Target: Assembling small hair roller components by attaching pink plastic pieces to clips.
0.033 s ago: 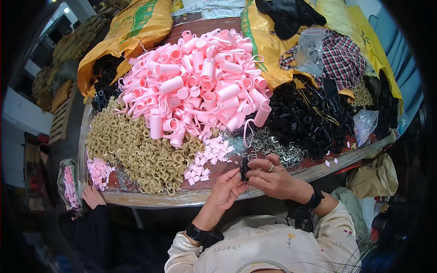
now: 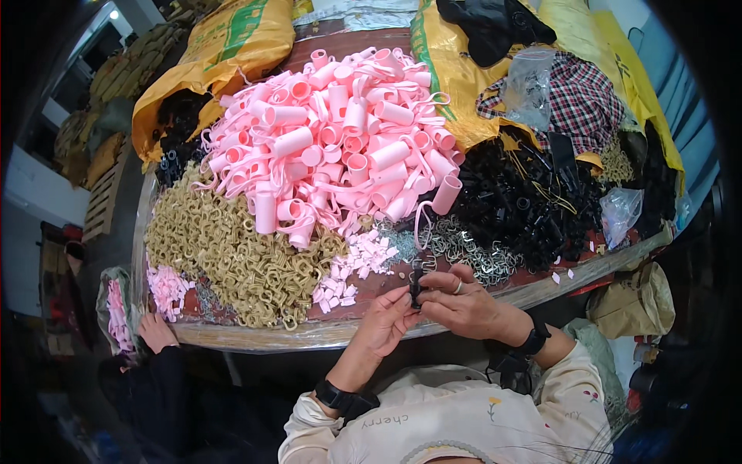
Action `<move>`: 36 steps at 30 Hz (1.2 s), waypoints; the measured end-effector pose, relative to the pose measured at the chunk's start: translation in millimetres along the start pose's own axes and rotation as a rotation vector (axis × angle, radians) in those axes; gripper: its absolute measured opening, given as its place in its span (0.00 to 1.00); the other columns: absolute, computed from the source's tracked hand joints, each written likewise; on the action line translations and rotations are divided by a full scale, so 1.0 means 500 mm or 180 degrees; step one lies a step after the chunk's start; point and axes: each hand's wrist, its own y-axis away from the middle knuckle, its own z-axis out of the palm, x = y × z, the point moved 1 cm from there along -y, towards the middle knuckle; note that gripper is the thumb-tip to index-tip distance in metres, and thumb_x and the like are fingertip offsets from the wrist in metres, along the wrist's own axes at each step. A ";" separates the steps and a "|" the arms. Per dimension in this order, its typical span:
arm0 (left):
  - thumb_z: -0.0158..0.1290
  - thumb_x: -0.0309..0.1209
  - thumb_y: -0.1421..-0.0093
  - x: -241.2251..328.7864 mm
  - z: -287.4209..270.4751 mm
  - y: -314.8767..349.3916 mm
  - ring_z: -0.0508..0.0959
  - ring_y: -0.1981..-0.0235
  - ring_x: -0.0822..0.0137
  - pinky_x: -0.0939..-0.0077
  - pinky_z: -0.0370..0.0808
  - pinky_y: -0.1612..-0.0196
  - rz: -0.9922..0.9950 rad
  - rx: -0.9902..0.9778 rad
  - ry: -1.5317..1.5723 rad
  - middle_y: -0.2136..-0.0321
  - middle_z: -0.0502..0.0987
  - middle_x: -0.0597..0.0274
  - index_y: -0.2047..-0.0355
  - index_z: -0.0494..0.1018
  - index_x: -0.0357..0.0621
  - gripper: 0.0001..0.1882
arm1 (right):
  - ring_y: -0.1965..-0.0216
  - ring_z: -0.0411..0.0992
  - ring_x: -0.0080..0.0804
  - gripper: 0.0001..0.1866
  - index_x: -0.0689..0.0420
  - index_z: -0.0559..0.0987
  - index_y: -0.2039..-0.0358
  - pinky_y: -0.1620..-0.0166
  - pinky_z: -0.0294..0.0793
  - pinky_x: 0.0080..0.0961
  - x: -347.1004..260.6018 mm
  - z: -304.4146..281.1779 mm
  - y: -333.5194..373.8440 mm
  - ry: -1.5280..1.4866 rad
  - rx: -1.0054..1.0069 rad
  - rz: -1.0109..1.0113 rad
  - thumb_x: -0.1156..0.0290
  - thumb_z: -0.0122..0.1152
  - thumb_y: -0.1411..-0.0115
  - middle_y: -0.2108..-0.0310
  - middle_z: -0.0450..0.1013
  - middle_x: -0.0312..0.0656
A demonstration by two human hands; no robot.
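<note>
While both hands meet just above the near edge of the round wooden table (image 2: 325, 334), the left hand (image 2: 384, 321) and the right hand (image 2: 462, 301) pinch one small black plastic clip (image 2: 416, 284) between their fingertips, so the step in hand looks like fitting or pressing a part onto it; the fingers are closed on it, not spread. The next move likely calls for a firm, aligned squeeze, though the piece is too small to tell how its parts sit. One clip is held; the heaps are past counting: one pile of pink plastic tube rollers (image 2: 340, 139), one of tan hooked pieces (image 2: 232, 255), one of small pink chips (image 2: 352, 267), one of wire springs (image 2: 464, 247), one of black parts (image 2: 525, 201). Another person's hand (image 2: 157, 331) rests at the table's left rim.
</note>
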 end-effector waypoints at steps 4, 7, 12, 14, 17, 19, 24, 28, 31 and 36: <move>0.43 0.29 0.41 0.005 0.008 0.001 0.75 0.65 0.68 0.75 0.74 0.60 -0.0040 -0.0014 -0.0024 0.64 0.72 0.59 0.56 0.65 0.36 0.14 | 0.54 0.64 0.32 0.08 0.54 0.69 0.75 0.59 0.58 0.30 -0.002 0.011 -0.001 0.0044 -0.0150 -0.0085 0.76 0.58 0.57 0.67 0.69 0.32; 0.43 0.28 0.41 0.011 0.015 0.005 0.75 0.65 0.67 0.75 0.74 0.59 0.0004 -0.0007 0.0149 0.64 0.72 0.58 0.56 0.65 0.35 0.14 | 0.55 0.64 0.32 0.08 0.55 0.69 0.75 0.59 0.59 0.30 -0.001 0.014 -0.006 -0.0224 -0.0094 0.0066 0.78 0.57 0.57 0.67 0.69 0.33; 0.43 0.28 0.41 0.023 0.013 0.005 0.75 0.63 0.63 0.76 0.74 0.58 0.0008 -0.0053 0.0167 0.63 0.72 0.55 0.55 0.64 0.33 0.15 | 0.59 0.66 0.34 0.08 0.56 0.68 0.74 0.58 0.58 0.30 0.010 0.006 -0.023 -0.1027 0.0415 0.0648 0.78 0.56 0.56 0.67 0.68 0.37; 0.43 0.28 0.41 0.025 0.014 0.010 0.75 0.63 0.63 0.76 0.73 0.58 0.0019 -0.0054 0.0158 0.63 0.72 0.55 0.55 0.64 0.33 0.15 | 0.60 0.66 0.35 0.08 0.56 0.68 0.74 0.57 0.58 0.30 0.011 0.004 -0.025 -0.1206 0.0596 0.0801 0.78 0.56 0.55 0.67 0.68 0.38; 0.43 0.28 0.41 0.025 0.016 0.014 0.75 0.62 0.62 0.76 0.73 0.58 0.0032 -0.0070 0.0133 0.62 0.72 0.54 0.55 0.63 0.32 0.15 | 0.61 0.66 0.36 0.07 0.56 0.69 0.74 0.57 0.58 0.30 0.011 0.002 -0.024 -0.1018 0.0497 0.0716 0.78 0.55 0.55 0.66 0.67 0.39; 0.43 0.28 0.41 0.022 0.015 0.015 0.75 0.62 0.62 0.75 0.73 0.57 0.0065 -0.0106 0.0125 0.62 0.72 0.54 0.54 0.62 0.32 0.16 | 0.61 0.65 0.36 0.07 0.56 0.69 0.74 0.57 0.57 0.30 0.006 0.002 -0.023 -0.0896 0.0474 0.0712 0.78 0.55 0.55 0.67 0.66 0.39; 0.43 0.28 0.41 0.022 0.028 0.019 0.75 0.63 0.63 0.77 0.74 0.59 0.0088 -0.0016 -0.0029 0.62 0.72 0.55 0.55 0.63 0.32 0.16 | 0.62 0.64 0.36 0.07 0.56 0.68 0.75 0.59 0.56 0.31 -0.010 0.004 -0.028 -0.0504 0.0412 0.0772 0.78 0.56 0.56 0.69 0.65 0.38; 0.44 0.27 0.42 0.018 0.020 0.018 0.76 0.65 0.64 0.80 0.75 0.63 0.0075 0.0050 -0.0191 0.64 0.73 0.56 0.55 0.64 0.33 0.15 | 0.61 0.63 0.35 0.07 0.56 0.68 0.75 0.59 0.55 0.31 -0.012 0.012 -0.022 -0.0383 0.0334 0.0917 0.77 0.56 0.57 0.69 0.64 0.37; 0.45 0.27 0.43 0.016 0.022 0.017 0.76 0.66 0.65 0.81 0.76 0.64 0.0061 0.0153 -0.0327 0.65 0.74 0.56 0.56 0.65 0.33 0.15 | 0.60 0.63 0.34 0.07 0.56 0.69 0.75 0.59 0.54 0.31 -0.012 0.014 -0.017 -0.0346 0.0286 0.0968 0.76 0.56 0.57 0.69 0.64 0.37; 0.46 0.27 0.43 0.015 0.030 0.022 0.77 0.67 0.64 0.82 0.76 0.65 0.0029 0.0275 -0.0455 0.66 0.74 0.57 0.58 0.66 0.33 0.14 | 0.62 0.62 0.34 0.06 0.55 0.69 0.76 0.60 0.54 0.31 -0.008 0.013 -0.013 -0.0556 0.0211 0.1033 0.76 0.56 0.57 0.69 0.64 0.37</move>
